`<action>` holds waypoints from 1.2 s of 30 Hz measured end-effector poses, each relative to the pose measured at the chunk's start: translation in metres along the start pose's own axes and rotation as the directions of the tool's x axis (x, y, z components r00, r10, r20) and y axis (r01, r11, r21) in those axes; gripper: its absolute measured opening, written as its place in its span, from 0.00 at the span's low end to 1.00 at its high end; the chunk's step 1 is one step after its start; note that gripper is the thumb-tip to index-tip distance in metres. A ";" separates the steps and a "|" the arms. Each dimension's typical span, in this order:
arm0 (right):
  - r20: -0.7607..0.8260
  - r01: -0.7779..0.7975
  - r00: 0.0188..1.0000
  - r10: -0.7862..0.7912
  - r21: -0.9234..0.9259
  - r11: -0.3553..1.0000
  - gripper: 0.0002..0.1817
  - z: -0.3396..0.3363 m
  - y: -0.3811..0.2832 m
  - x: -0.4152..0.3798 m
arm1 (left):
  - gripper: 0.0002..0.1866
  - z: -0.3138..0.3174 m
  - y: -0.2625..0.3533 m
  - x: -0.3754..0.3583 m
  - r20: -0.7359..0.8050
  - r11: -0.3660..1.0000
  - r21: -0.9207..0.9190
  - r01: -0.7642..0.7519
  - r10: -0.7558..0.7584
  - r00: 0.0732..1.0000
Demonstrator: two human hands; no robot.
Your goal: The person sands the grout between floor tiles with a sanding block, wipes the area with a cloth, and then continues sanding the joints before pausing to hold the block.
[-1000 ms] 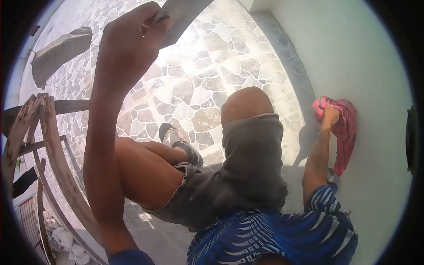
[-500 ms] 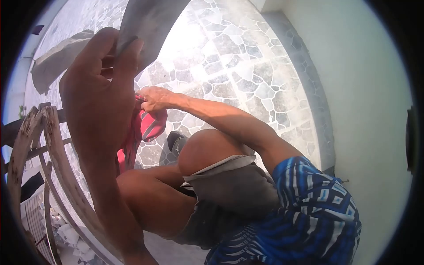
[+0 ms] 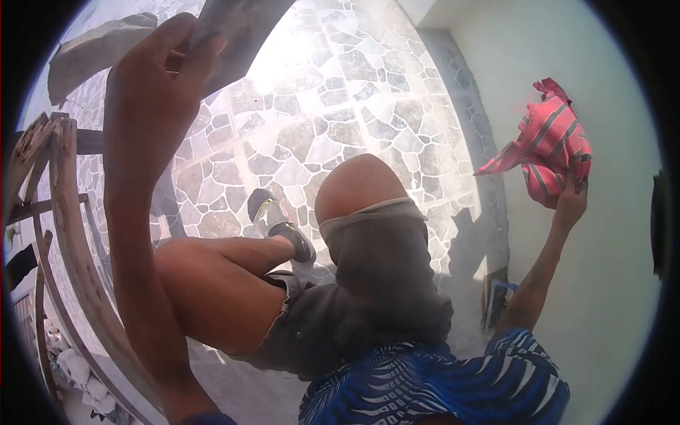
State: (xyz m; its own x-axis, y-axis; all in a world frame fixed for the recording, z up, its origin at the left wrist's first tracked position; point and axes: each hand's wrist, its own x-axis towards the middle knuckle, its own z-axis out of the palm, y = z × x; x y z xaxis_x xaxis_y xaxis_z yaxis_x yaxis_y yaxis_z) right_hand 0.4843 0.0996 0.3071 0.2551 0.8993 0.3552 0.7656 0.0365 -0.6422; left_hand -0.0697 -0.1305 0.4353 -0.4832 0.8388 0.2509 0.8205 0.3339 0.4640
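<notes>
Now that it has swung away from the left hand [image 3: 152,88], the cloth [image 3: 563,142] is out by the wall [image 3: 620,234], contact unclear, so it stands well apart from the panel [image 3: 241,32]. The right hand [image 3: 571,203] is closed on the cloth's lower end; left thumb and fingers pinch the panel.

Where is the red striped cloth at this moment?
In the head view, the red striped cloth is in the right hand, at the picture's right side, in front of the pale wall.
</notes>
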 end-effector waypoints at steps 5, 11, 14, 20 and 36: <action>-0.365 -0.130 0.930 -0.029 -0.402 0.906 0.29 0.028 0.008 0.053 | 0.16 -0.001 -0.001 0.006 -0.059 1.000 0.002 -0.019 0.019 0.998; 0.877 0.076 0.422 -0.229 0.218 0.973 0.19 0.333 0.005 -0.146 | 0.16 0.026 0.018 0.016 0.048 0.996 0.052 -0.071 0.069 0.996; 0.892 0.049 -0.188 -0.411 0.426 0.903 0.19 0.315 -0.099 -0.247 | 0.15 0.039 0.020 0.015 0.086 0.991 0.083 -0.110 0.103 0.991; 0.872 -0.288 -0.034 -0.488 0.459 0.841 0.24 0.273 -0.162 -0.266 | 0.14 0.028 0.023 0.007 0.130 0.999 -0.021 -0.025 0.028 0.991; 0.757 0.386 0.628 0.178 -0.503 0.773 0.21 0.152 0.102 -0.126 | 0.10 0.020 -0.099 0.007 0.229 0.914 -0.356 0.196 -0.117 0.966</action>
State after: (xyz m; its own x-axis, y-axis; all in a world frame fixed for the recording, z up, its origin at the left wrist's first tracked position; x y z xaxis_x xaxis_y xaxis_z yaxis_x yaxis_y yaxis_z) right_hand 0.4407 0.0560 0.0933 -0.1505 0.9015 -0.4057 0.9875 0.1568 -0.0179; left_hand -0.1480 -0.1485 0.3745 -0.4932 0.8699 -0.0070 0.5461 0.3159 0.7759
